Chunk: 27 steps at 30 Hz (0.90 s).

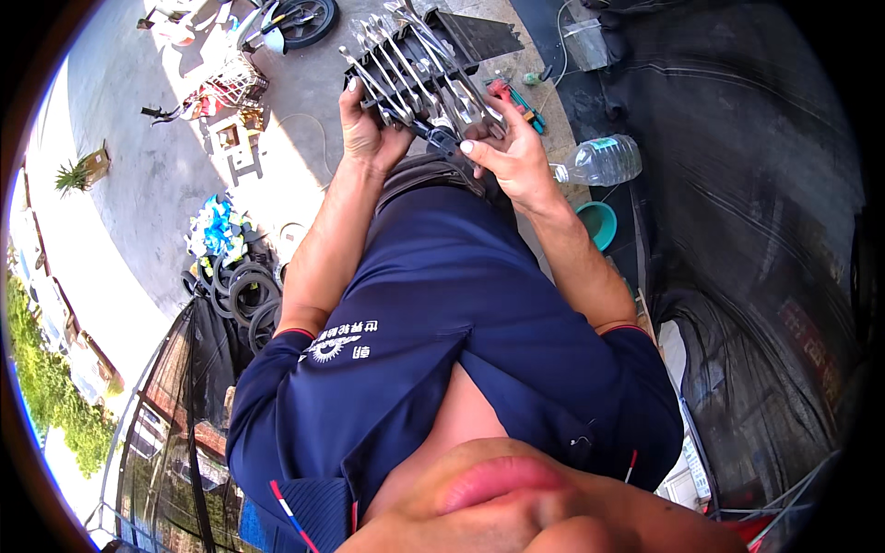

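Held a black rack of silver wrenches (415,78) out in front of the waist, above the floor (147,221), as viewed from overhead. Closed the left hand (371,136) on the rack's near left corner, thumb up along the edge, remaining fingers mostly hidden underneath. Closed the right hand (514,157) on the near right end, thumb toward the top, fingers partly hidden behind the wrench ends. Had a narrow grip on both sides, holding the rack. Could not count the wrenches, crowded and overlapping toward the right. Could not make out the kind of a dark piece (442,140) beside the right thumb, nor tell a dark flat panel (484,39) at the far right clearly apart from the rack.

Saw a clear plastic bottle (604,161) just right of the right wrist, and a teal bowl (599,224) partly covered by the right forearm. Saw dark tyres (249,293) left of the left forearm, stacked too closely to count. Found a wheel (309,20) at the top, cut off from view in part, and black sheeting (737,184) on the right, fading into the dark rim.
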Each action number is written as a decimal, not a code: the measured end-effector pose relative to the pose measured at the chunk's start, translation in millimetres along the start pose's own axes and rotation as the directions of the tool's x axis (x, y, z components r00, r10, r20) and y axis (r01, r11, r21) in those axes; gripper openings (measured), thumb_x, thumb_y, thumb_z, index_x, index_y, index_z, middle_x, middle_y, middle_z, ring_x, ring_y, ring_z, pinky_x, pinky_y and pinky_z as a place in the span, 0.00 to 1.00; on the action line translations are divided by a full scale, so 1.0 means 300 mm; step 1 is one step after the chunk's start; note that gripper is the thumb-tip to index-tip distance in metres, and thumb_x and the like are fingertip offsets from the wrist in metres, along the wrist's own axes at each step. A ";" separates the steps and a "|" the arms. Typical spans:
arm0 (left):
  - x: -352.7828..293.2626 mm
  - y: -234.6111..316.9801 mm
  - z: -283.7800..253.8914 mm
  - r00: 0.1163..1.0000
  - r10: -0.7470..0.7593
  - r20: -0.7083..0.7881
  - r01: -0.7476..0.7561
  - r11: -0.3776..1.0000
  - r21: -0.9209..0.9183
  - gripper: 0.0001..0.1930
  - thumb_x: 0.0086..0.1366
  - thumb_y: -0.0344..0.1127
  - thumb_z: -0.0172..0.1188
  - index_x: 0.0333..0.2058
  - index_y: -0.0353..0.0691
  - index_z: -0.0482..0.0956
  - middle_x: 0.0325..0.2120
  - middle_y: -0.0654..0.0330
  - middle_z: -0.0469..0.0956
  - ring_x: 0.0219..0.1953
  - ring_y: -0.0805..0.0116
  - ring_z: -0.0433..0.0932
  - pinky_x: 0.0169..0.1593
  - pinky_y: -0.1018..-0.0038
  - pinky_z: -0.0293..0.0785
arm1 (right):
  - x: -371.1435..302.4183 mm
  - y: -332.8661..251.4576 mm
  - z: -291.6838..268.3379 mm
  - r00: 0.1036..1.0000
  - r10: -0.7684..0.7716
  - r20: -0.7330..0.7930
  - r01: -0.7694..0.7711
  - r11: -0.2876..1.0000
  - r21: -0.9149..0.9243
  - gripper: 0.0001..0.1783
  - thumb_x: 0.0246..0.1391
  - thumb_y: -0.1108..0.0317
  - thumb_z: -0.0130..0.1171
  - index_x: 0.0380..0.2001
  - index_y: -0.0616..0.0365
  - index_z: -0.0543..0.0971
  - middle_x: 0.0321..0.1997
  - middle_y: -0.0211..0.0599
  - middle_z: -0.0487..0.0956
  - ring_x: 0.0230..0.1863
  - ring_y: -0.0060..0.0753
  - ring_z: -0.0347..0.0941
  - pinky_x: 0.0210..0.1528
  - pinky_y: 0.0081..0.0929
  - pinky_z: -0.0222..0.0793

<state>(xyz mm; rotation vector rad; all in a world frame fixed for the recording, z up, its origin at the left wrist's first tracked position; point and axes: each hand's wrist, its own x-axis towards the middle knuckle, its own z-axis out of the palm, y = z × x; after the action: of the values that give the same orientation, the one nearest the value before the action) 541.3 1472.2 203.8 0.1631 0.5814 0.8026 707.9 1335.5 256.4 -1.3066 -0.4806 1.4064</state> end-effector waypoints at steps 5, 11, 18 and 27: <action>0.213 0.113 0.078 0.988 0.151 0.011 -0.151 0.988 -0.030 0.34 0.60 0.59 0.66 0.58 0.43 0.77 0.51 0.57 0.83 0.53 0.55 0.82 0.60 0.52 0.77 | 0.252 -0.166 0.039 0.994 -0.041 -0.100 0.040 0.999 -0.008 0.49 0.53 0.80 0.69 0.73 0.61 0.53 0.43 0.45 0.81 0.33 0.23 0.80 0.25 0.16 0.74; 0.443 0.299 0.159 0.966 0.255 -0.046 -0.253 0.967 0.040 0.32 0.59 0.53 0.67 0.58 0.42 0.77 0.50 0.58 0.84 0.53 0.59 0.82 0.61 0.56 0.77 | 0.567 -0.280 0.117 0.921 -0.322 -0.218 0.230 0.903 -0.364 0.46 0.55 0.78 0.70 0.72 0.61 0.57 0.39 0.45 0.84 0.37 0.27 0.83 0.31 0.21 0.79; 0.859 0.690 0.230 0.957 0.286 -0.048 -0.290 0.953 -0.093 0.15 0.67 0.40 0.57 0.48 0.39 0.78 0.39 0.58 0.83 0.36 0.65 0.79 0.50 0.59 0.83 | 1.115 -0.532 0.360 0.598 -0.760 0.252 0.603 0.220 -0.767 0.19 0.54 0.81 0.67 0.50 0.58 0.82 0.37 0.39 0.82 0.37 0.36 0.81 0.38 0.30 0.78; 1.328 1.184 0.297 0.940 0.332 -0.077 -0.340 0.927 -0.157 0.27 0.65 0.47 0.61 0.60 0.41 0.73 0.52 0.54 0.81 0.54 0.55 0.82 0.55 0.51 0.83 | 1.788 -0.914 0.704 0.294 -0.895 0.335 0.700 -0.037 -0.713 0.16 0.54 0.79 0.68 0.46 0.55 0.85 0.34 0.35 0.82 0.34 0.36 0.78 0.38 0.27 0.76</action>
<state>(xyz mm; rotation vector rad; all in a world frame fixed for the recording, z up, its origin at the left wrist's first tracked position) 584.7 2011.0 232.1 0.0885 0.5356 1.1884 753.5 1968.8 321.9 -1.3471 -1.5600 -0.1521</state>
